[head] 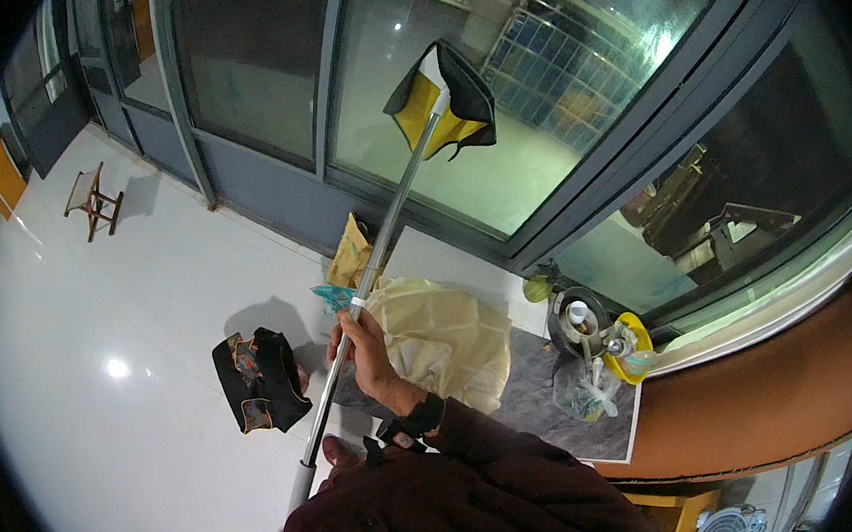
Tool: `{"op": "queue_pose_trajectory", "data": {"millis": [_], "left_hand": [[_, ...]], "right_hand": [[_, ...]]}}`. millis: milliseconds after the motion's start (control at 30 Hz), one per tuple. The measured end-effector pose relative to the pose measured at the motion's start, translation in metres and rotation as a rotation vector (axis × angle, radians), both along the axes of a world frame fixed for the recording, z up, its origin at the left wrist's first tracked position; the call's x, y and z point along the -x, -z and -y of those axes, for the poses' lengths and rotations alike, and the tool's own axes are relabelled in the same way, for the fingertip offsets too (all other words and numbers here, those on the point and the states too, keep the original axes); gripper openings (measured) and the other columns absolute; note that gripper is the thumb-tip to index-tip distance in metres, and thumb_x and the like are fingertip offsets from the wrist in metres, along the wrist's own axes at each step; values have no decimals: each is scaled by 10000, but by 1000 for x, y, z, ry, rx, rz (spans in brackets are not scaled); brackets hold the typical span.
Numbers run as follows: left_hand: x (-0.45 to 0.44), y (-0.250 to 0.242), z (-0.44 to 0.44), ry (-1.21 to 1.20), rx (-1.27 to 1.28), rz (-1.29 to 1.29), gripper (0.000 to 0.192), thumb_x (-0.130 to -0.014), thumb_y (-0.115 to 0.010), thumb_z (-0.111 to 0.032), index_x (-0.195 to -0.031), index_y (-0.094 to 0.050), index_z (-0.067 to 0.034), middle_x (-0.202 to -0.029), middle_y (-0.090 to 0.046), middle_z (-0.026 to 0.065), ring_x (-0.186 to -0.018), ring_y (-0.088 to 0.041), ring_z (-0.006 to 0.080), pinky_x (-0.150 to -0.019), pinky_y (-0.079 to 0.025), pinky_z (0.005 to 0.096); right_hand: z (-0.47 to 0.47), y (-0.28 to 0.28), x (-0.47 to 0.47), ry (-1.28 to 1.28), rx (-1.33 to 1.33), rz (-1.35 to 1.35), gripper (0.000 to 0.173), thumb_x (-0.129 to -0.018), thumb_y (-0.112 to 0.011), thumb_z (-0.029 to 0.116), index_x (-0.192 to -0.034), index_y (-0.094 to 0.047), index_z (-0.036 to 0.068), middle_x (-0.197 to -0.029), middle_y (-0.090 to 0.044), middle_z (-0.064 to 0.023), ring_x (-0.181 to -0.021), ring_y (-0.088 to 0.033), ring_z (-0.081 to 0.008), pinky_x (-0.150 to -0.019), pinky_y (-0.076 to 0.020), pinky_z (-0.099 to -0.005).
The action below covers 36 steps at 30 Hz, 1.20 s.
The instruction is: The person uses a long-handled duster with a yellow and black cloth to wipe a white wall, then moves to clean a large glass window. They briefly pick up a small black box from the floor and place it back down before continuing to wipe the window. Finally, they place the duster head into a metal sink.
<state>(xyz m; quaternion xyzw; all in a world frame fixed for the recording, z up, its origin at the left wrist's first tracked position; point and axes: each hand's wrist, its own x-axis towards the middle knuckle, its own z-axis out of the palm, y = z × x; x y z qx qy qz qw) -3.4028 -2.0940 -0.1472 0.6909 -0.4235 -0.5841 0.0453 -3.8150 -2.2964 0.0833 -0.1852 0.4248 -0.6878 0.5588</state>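
Observation:
My right hand (pixel 365 353) is closed around a telescopic metal pole (pixel 392 220) just below its white collar. The pole runs up to a black and yellow cloth head (pixel 443 107), which appears in front of a large glass pane (pixel 377 30); whether it touches the glass I cannot tell. My left hand is out of view; the pole's lower grey sleeve (pixel 303 486) passes beside my dark red garment at the bottom edge. Beyond my right hand, a cream cloth cover (pixel 446 332) lies low down, with a tan cloth or bag (pixel 350 253) near the window frame.
A black bag (pixel 261 380) lies on the white tiled floor. Further off stands a folding stool (pixel 94 200). On the right are a grey marbled tabletop (pixel 534 400), a yellow basket (pixel 637 324), a knotted plastic bag (pixel 590 392) and a curved brown panel (pixel 766 389). A fan (pixel 728 526) sits lower right.

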Motion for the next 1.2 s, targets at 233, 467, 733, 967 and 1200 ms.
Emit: {"op": "queue_pose_trajectory", "data": {"millis": [233, 467, 733, 967, 1200], "left_hand": [[4, -6, -42, -179, -160, 69, 576, -932, -564, -282, -1448, -405, -79, -954, -645, 115, -915, -604, 145, -716, -511, 311], [2, -28, -91, -283, -177, 80, 584, -931, -570, -275, -1452, -391, -81, -978, -639, 115, -933, -601, 149, -728, -513, 315], [-63, -17, -89, -295, -196, 51, 594, -930, -578, -266, -1458, -376, -83, -1005, -632, 115, -953, -597, 153, -742, -514, 319], [-120, -6, -35, -281, -162, -22, 603, -929, -585, -259, -1462, -362, -84, -1030, -626, 115, -971, -594, 156, -754, -516, 323], [-132, -5, -26, -293, -180, -58, 613, -928, -591, -252, -1467, -348, -86, -1054, -621, 115, -989, -591, 159, -767, -517, 326]], "right_hand": [[-4, 54, 20, 156, -49, 1, 231, -978, -547, 305, -1054, -492, 94, -658, -454, -14, -484, -444, -123, -440, -405, -275], [-1, 78, 27, 201, -14, -163, 240, -946, -558, 332, -973, -486, 105, -596, -413, -10, -436, -408, -123, -413, -357, -270], [14, 69, 7, 341, 3, -130, 191, -981, -565, 276, -984, -461, 116, -598, -364, 13, -443, -331, -91, -403, -310, -265], [25, 83, 2, 497, -107, -323, 159, -947, -587, 240, -958, -479, 123, -713, -406, 52, -570, -402, -55, -446, -346, -229], [3, 68, 17, 486, -201, -461, 148, -956, -574, 241, -893, -476, 149, -641, -362, 76, -476, -337, -28, -392, -269, -209]]}}
